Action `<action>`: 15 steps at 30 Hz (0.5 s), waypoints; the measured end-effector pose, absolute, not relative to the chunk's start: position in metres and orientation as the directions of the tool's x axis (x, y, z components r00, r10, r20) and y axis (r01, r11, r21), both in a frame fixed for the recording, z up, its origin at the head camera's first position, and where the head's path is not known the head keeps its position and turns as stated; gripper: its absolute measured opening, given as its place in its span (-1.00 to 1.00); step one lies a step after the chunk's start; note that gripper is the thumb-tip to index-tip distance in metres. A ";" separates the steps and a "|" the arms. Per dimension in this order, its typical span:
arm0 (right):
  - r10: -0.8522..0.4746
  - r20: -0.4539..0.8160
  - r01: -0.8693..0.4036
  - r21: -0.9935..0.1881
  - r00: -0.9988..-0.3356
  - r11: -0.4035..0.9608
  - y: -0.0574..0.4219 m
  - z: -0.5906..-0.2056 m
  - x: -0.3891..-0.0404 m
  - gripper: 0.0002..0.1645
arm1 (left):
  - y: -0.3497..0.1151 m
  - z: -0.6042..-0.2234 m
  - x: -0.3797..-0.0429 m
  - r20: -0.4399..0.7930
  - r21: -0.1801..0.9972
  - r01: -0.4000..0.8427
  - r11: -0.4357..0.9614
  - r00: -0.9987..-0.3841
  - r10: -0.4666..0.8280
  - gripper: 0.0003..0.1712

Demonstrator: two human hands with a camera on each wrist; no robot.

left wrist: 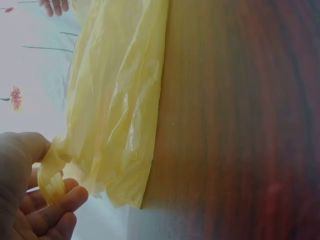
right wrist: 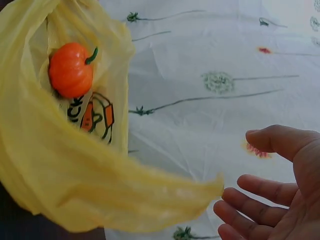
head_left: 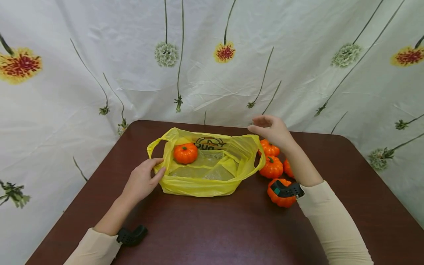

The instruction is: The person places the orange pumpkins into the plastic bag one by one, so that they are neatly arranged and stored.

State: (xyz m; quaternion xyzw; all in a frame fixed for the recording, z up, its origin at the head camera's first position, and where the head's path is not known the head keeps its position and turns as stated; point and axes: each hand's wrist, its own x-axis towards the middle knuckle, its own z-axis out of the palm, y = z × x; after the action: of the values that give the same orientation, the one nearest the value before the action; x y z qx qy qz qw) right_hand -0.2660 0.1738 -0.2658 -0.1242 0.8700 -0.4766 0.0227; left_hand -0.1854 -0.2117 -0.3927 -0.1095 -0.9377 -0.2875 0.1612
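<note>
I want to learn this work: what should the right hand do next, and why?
Probably move the empty right hand to an orange pumpkin beside the yellow plastic bag: the left hand holds a bag handle, and another pumpkin lies inside.

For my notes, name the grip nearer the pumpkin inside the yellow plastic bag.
Left. The left grip holds the bag's left handle, left of the pumpkin; the right grip hangs beyond the bag's right side.
</note>
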 end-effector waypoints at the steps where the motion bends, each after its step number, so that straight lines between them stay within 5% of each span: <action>1: -0.235 0.075 -0.189 -0.838 -0.969 0.512 0.177 -0.267 -0.266 -0.32 | -0.212 -0.393 -0.186 0.364 0.504 0.298 0.811 -0.924 0.113 -0.58; 15: -0.130 0.007 -0.086 -0.781 -0.991 0.618 0.238 -0.296 -0.257 -0.24 | -0.212 -0.393 -0.187 0.360 0.506 0.302 0.808 -0.925 0.120 -0.57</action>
State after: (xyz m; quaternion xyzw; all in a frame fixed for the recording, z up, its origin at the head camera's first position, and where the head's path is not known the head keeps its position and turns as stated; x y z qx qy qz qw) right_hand -0.2573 0.2377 -0.2965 -0.0601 0.8992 -0.4327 0.0252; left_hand -0.1872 -0.2120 -0.3933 -0.1126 -0.9376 -0.2890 0.1574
